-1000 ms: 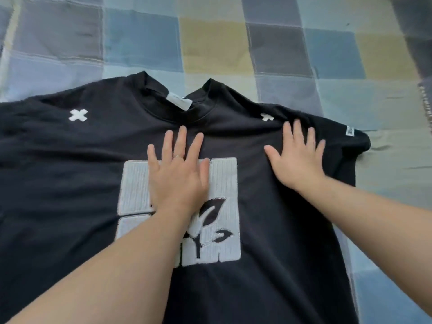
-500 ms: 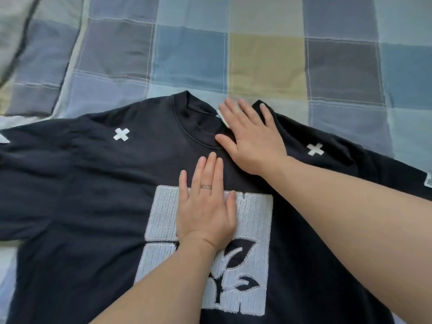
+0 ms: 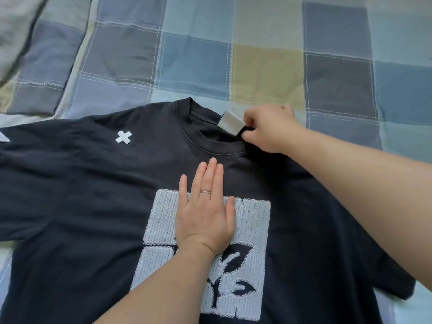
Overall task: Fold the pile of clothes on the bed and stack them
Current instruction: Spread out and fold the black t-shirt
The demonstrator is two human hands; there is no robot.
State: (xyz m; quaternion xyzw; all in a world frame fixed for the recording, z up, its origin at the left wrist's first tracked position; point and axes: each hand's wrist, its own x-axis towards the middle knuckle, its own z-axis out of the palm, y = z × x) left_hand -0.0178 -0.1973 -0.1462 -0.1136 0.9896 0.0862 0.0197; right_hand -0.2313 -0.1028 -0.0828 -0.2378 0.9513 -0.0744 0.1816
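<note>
Your right hand (image 3: 268,130) pinches the collar of the black cotton T-shirt (image 3: 93,195) beside its grey neck label (image 3: 231,123). Your left hand (image 3: 205,213) presses flat, fingers straight, on the white embroidered chest patch (image 3: 247,230). The shirt lies spread face-up on the checked quilted bedspread (image 3: 198,61).

No legible lettering, brand or number anywhere. On the black T-shirt (image 3: 81,195): white cross mark (image 3: 123,137) stitched at one shoulder; white embroidered chest panel (image 3: 254,220) carrying a dark sprout-and-leaf emblem (image 3: 240,251). At the collar (image 3: 205,148): pale neck label (image 3: 231,123), visible face blank. Sleeve tag (image 3: 3,138) too small to read.
</note>
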